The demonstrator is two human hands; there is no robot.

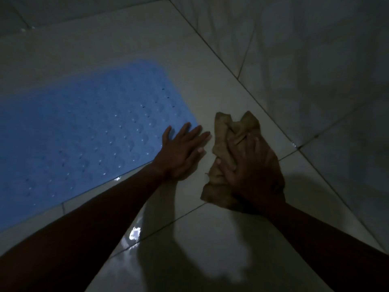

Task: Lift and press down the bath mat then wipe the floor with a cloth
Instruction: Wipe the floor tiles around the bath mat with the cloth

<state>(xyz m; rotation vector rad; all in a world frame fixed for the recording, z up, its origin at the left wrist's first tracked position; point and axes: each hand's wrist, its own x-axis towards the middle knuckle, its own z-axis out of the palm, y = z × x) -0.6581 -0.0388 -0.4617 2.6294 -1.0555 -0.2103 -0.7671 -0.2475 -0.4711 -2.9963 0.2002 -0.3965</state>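
A crumpled tan cloth (231,144) is pinned under the right hand (252,171) on the tiled floor (210,239), while the left hand (181,152), fingers spread flat, is laid across the corner of the blue bath mat (84,133) beside it.

Two forearms, bare to the frame edge. Left hand (181,152) and right hand (252,173): no sleeves, rings or watch visible.

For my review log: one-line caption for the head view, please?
Left hand flat on the blue bath mat's corner while the right hand presses a crumpled tan cloth onto the tiled floor.
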